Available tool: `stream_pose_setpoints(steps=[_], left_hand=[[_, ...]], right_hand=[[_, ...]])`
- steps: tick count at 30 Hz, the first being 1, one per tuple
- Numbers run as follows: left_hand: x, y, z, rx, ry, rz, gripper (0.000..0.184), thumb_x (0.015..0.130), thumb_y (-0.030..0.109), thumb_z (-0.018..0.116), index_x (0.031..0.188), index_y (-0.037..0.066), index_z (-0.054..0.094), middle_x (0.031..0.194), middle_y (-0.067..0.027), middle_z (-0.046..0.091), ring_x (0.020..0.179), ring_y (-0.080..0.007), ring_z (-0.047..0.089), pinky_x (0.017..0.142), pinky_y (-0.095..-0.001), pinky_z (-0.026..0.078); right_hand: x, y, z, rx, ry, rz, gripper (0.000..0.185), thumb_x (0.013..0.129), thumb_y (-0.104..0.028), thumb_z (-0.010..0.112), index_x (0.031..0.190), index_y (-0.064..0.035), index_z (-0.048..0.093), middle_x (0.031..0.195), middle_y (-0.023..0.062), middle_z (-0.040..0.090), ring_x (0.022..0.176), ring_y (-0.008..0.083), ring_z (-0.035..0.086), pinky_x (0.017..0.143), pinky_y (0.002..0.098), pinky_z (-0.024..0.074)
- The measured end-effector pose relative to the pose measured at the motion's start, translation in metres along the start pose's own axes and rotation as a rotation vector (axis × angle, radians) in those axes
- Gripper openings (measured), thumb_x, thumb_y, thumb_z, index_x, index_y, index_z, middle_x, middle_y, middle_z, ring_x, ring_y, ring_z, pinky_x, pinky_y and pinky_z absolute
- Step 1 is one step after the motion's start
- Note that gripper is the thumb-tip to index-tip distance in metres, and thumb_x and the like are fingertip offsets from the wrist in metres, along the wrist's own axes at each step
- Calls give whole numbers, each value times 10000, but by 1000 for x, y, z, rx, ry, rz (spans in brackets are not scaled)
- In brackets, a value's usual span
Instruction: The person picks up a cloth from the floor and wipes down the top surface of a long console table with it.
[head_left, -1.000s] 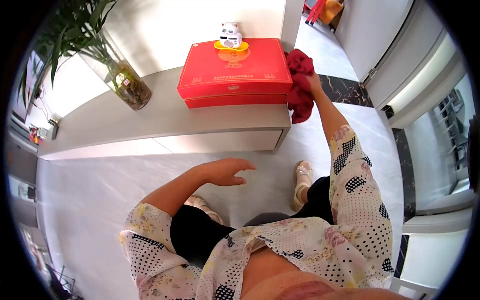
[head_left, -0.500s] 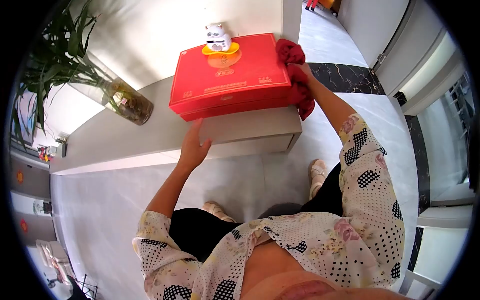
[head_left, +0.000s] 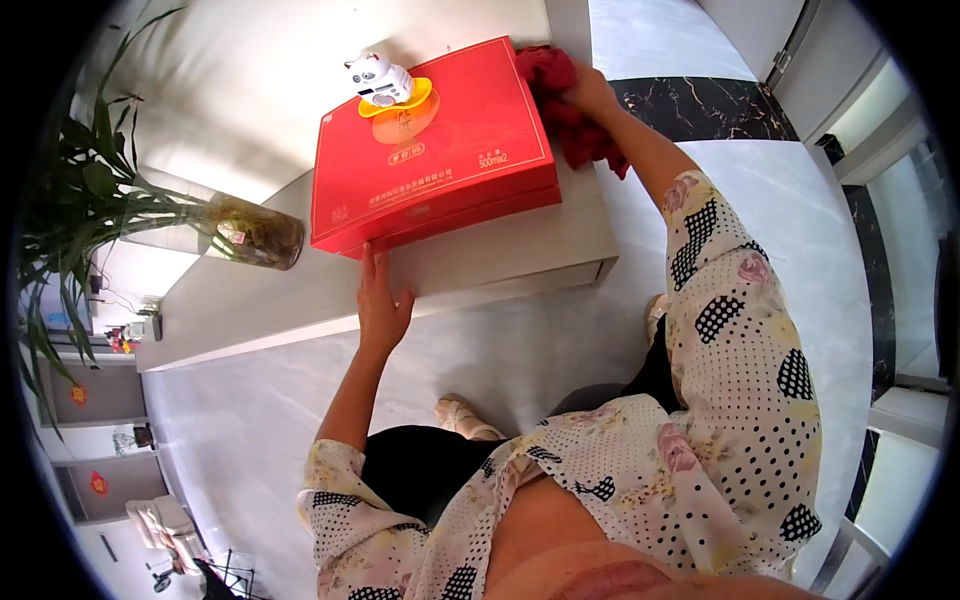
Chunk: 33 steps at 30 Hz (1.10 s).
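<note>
A large red gift box lies flat on the grey cabinet top. On its lid stands a small white cat-shaped figure with a yellow base. My left hand is open, its fingertips at the lower front edge of the box and its thumb held apart. At the box's right end, my right hand grips a dark red cloth that lies bunched against the side and hangs onto the cabinet. The fingers of that hand are partly hidden by the cloth.
Left of the box, close to its corner, a glass vase with water and long green leaves stands on the cabinet. A wall rises behind. Black marble strips cross the pale floor on the right, near a door frame.
The box, with the figure on it, has shifted left along the cabinet, nearer the vase. My right hand and the cloth moved left with it. My left hand's fingertips remain at the front edge.
</note>
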<state>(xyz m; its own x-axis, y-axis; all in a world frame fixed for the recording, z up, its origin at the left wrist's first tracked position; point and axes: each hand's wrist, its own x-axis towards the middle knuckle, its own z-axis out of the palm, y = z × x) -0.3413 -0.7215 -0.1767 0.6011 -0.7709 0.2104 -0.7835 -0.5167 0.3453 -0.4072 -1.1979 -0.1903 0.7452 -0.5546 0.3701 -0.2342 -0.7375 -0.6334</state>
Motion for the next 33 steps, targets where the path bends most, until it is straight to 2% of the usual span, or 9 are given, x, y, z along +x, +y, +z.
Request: stream_pose_setpoints(steps=[5, 8, 14, 17, 20, 23, 26, 28, 33], left_hand=[[-21, -34, 7, -37, -151, -100, 647, 829, 171, 649, 1381, -24, 374, 1452, -251, 344, 1342, -403, 337, 1078, -481, 305], [-26, -31, 4, 32, -174, -65, 649, 840, 202, 651, 1388, -10, 376, 1461, -228, 346, 1356, -379, 327, 1091, -475, 280], [-33, -24, 0, 57, -161, -68, 652, 852, 228, 646, 1397, 0, 371, 1471, -217, 338, 1374, -369, 300, 1108, -485, 239], [-33, -17, -1, 69, -163, -78, 639, 872, 248, 619, 1401, -6, 364, 1476, -228, 325, 1377, -377, 292, 1115, -490, 224], [-22, -12, -5, -9, -140, -82, 615, 900, 279, 576, 1398, -14, 366, 1480, -240, 312, 1381, -385, 282, 1119, -496, 210], [-5, -4, -2, -75, -76, -38, 527, 932, 311, 509, 1342, -12, 440, 1446, -229, 358, 1333, -392, 336, 1098, -516, 232], [-4, 3, 21, -6, 1, -33, 449, 925, 280, 489, 1284, 9, 499, 1378, -200, 432, 1254, -387, 406, 1054, -509, 285], [-2, 13, 36, 201, 115, 18, 404, 913, 255, 480, 1242, 26, 531, 1321, -179, 479, 1197, -379, 444, 1019, -496, 321], [-3, 27, 30, 189, 125, 45, 400, 920, 275, 441, 1219, 37, 557, 1286, -176, 505, 1191, -376, 449, 1012, -480, 328]], right_hand=[[2, 64, 20, 267, 135, 56, 592, 733, -449, 694, 1222, -132, 592, 1152, 174, 640, 1101, 350, 594, 915, 400, 485], [-1, 97, 22, 254, 15, 259, 619, 710, -482, 705, 1215, -140, 601, 1160, 158, 644, 1097, 336, 603, 909, 392, 488], [-39, 119, -3, -214, -188, 390, 571, 682, -450, 722, 1154, -139, 647, 1173, 182, 634, 1095, 332, 608, 904, 397, 487], [-33, 131, 10, -81, -227, 370, 589, 680, -423, 717, 1182, -127, 636, 1162, 176, 646, 1094, 316, 616, 907, 396, 484], [-30, 114, 34, 250, -100, 559, 626, 677, -405, 713, 1226, -118, 616, 1151, 137, 659, 1078, 261, 623, 911, 368, 479], [-49, 127, 50, 418, -41, 577, 664, 672, -397, 717, 1254, -100, 599, 1153, 104, 653, 1064, 209, 608, 913, 345, 472], [-62, 166, 82, 349, -3, 329, 574, 751, -436, 643, 1207, -88, 618, 1150, 157, 652, 1082, 273, 612, 905, 365, 469], [-73, 176, 98, 417, -106, 471, 675, 708, -457, 684, 1264, -89, 579, 1182, 141, 640, 1126, 260, 589, 928, 364, 457], [-128, 165, 107, 357, -247, 791, 705, 734, -496, 685, 1278, -65, 560, 1182, 144, 636, 1125, 253, 582, 924, 363, 455]])
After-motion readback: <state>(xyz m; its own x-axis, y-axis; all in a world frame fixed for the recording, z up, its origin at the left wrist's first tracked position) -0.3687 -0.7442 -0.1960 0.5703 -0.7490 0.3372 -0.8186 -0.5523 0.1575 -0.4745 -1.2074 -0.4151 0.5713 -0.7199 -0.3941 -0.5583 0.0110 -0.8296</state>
